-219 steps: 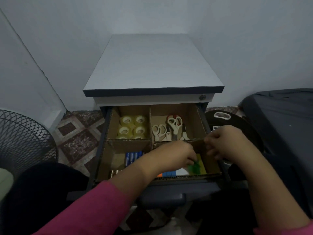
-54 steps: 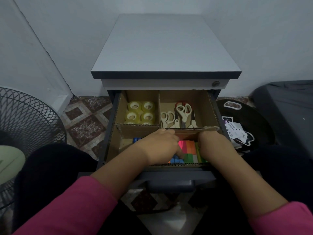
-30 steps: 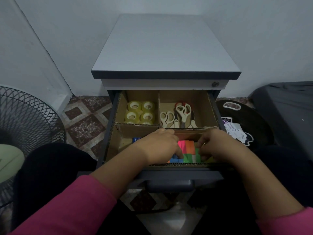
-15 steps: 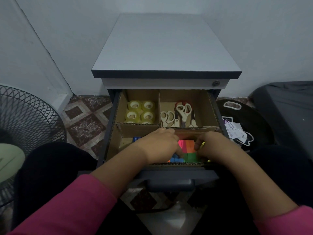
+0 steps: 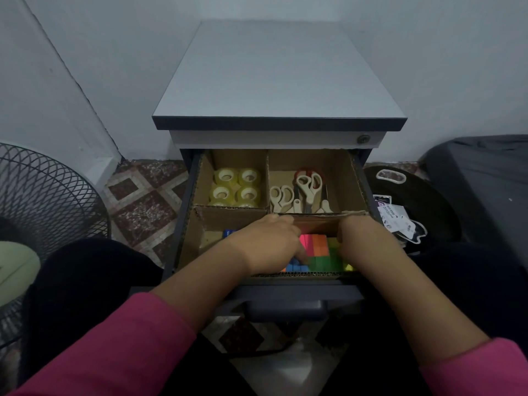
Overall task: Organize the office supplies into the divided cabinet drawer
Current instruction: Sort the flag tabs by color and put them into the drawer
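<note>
The open cabinet drawer holds a cardboard divider with several compartments. Tape rolls fill the back left one and scissors lie in the back right one. Coloured sticky-note pads in pink, orange, green and blue are packed in the front right one. My left hand reaches in from the left, its fingertips down on the pads. My right hand is at that compartment's right side, with its fingers sunk out of sight beside the pads. A blue item shows in the front left compartment.
The grey cabinet top is bare. A wire fan guard stands on the floor at the left. At the right lie a black round object with paper tags on it and a dark bag.
My right hand has slid from the middle of the pads to the compartment's right side, and its fingers have dipped in. My left hand has stayed on the pads.
</note>
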`<state>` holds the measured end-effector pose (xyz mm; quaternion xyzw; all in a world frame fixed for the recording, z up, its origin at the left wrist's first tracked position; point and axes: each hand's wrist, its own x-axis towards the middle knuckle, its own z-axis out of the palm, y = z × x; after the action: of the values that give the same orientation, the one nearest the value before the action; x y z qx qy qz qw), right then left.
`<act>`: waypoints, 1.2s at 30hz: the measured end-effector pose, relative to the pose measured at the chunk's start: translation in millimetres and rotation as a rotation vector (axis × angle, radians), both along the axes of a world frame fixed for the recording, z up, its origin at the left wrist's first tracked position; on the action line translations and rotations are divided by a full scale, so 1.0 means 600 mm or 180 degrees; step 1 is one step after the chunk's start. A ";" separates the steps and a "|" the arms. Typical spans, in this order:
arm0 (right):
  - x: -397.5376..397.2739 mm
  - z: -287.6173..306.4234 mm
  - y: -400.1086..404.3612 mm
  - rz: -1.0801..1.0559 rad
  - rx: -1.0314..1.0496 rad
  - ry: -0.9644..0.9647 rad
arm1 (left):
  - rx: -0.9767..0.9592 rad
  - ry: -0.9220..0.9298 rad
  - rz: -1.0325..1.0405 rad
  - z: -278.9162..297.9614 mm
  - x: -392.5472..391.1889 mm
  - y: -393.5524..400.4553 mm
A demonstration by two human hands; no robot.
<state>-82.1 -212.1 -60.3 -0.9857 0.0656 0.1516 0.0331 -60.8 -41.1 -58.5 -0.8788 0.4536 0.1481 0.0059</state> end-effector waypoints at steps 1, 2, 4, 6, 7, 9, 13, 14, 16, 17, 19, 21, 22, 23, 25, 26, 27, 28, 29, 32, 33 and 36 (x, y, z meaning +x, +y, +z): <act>0.000 -0.001 0.004 0.0001 -0.0008 0.0043 | 0.0014 -0.0004 0.0006 0.000 0.000 0.000; 0.000 -0.003 0.008 0.0007 -0.0005 0.0082 | 0.0030 0.0008 0.0018 0.001 -0.001 0.000; 0.002 -0.004 0.012 0.0021 0.0009 0.0096 | 0.0041 0.0039 0.0037 0.003 -0.002 -0.001; 0.002 -0.004 0.012 0.0015 0.0014 0.0082 | 0.0045 0.0040 0.0026 0.005 -0.002 -0.002; 0.002 -0.004 0.012 0.0006 0.0019 0.0064 | 0.0051 0.0036 0.0019 0.006 -0.003 -0.002; 0.002 -0.005 0.012 -0.0010 0.0031 0.0064 | 0.0052 0.0042 0.0020 0.005 -0.002 -0.001; 0.008 0.007 0.005 -0.0050 0.0038 0.0265 | -0.0004 0.0020 0.0014 0.004 -0.003 0.002; 0.010 0.014 0.000 -0.0059 0.0125 0.0247 | -0.0011 0.0020 0.0009 0.005 -0.003 0.002; 0.012 0.026 -0.011 -0.0098 0.0640 0.0203 | -0.0042 0.0058 0.0020 0.006 -0.003 0.002; 0.012 0.030 -0.014 -0.0131 0.1035 0.0224 | -0.0057 0.0078 0.0027 0.006 -0.003 0.002; 0.010 0.028 -0.013 -0.0194 0.1626 0.0278 | -0.0060 0.0109 0.0041 0.007 -0.003 0.001; 0.013 0.015 -0.009 -0.0081 0.1621 0.0286 | -0.0048 0.0123 0.0049 0.006 -0.003 0.001; 0.015 0.009 -0.005 -0.0007 0.1553 0.0305 | -0.0038 0.0122 0.0053 0.006 -0.003 0.001; 0.016 0.007 -0.001 0.0045 0.1514 0.0338 | -0.0031 0.0118 0.0059 0.006 -0.003 0.001; 0.018 0.005 0.003 0.0092 0.1520 0.0384 | -0.0043 0.0104 0.0062 0.004 -0.002 0.001; 0.019 0.004 0.004 0.0111 0.1508 0.0375 | -0.0056 0.0096 0.0054 0.003 -0.001 0.001; 0.019 0.004 0.004 0.0136 0.1476 0.0369 | -0.0065 0.0091 0.0051 0.001 -0.001 0.001; 0.019 0.004 0.004 0.0161 0.1447 0.0371 | -0.0073 0.0094 0.0055 0.000 0.000 0.002; 0.020 0.004 0.005 0.0189 0.1418 0.0378 | -0.0078 0.0102 0.0060 -0.001 0.000 0.002; 0.020 0.003 0.009 0.0312 0.1308 0.0377 | -0.0076 0.0093 0.0042 -0.001 0.000 0.001; 0.020 0.001 0.011 0.0338 0.1269 0.0386 | -0.0061 0.0096 0.0037 0.000 0.000 0.000; 0.021 -0.001 0.016 0.0409 0.1155 0.0411 | -0.0008 0.0059 -0.0002 0.001 0.000 0.000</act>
<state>-69.8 -202.6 -60.8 -0.9540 -0.0238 0.2256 0.1961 -61.0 -41.0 -57.7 -0.8773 0.4541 0.1556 0.0007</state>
